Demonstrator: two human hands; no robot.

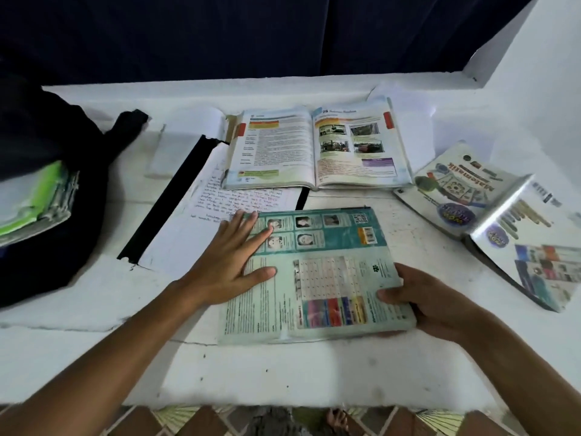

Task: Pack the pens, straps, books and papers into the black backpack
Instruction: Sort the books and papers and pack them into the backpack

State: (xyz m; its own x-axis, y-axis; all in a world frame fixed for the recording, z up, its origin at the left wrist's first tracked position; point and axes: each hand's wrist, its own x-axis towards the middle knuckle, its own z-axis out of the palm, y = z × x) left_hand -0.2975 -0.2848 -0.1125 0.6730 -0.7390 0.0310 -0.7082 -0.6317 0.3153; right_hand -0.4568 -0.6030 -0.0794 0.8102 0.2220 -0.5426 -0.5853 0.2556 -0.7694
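The right hand grips the near right corner of a closed teal book, thumb on the cover and fingers curled beneath the edge. The left hand lies flat on the book's left half, fingers straight and spread, pressing on the cover. The book lies between both hands on the white table.

Just beyond the left hand's fingertips lies a handwritten paper, with a black strap lying diagonally further left. Beyond the teal book rests an open textbook. Right of the right hand, a mathematics book lies splayed open, covers up. Far left of the left hand, the black backpack lies open, with books already inside.
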